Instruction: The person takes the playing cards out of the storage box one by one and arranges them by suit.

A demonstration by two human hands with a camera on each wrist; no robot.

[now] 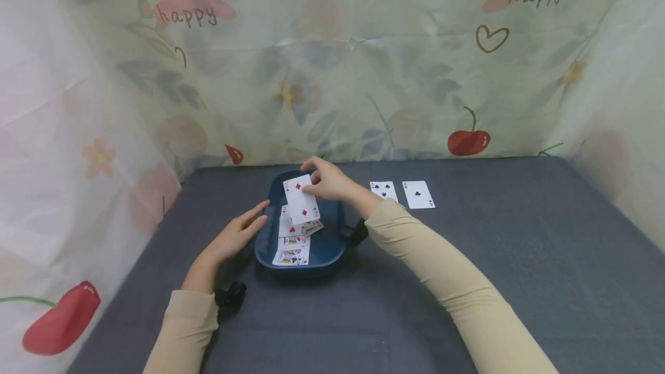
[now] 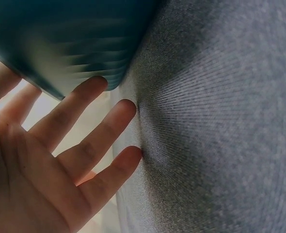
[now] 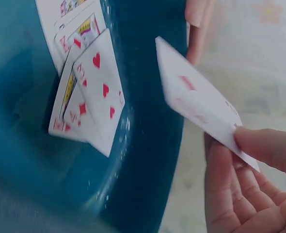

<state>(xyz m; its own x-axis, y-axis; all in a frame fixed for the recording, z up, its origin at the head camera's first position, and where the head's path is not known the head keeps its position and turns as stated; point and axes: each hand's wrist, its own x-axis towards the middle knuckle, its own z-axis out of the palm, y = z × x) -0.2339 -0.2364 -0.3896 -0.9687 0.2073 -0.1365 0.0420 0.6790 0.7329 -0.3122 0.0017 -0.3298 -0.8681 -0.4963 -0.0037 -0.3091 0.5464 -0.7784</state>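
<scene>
Thumb and fingers of my right hand (image 1: 335, 182) pinch a two of diamonds (image 1: 301, 204) by its edge, face up above the blue tray (image 1: 329, 241). In the right wrist view the card (image 3: 196, 92) tilts over the tray's rim. Beneath it lie several overlapping playing cards (image 1: 292, 255), among them a three of hearts (image 3: 104, 92) and some face cards. My left hand (image 1: 231, 241) is beside the tray's left side, fingers extended. In the left wrist view its fingertips (image 2: 126, 109) are spread, close to the tray's outer wall (image 2: 85, 39).
To the right of the tray, two face-up cards lie on the dark grey cloth (image 1: 499, 258): one with several black pips (image 1: 384, 189), partly behind the right arm, and one with a single black club (image 1: 418, 195). A patterned curtain (image 1: 353, 74) hangs behind the table.
</scene>
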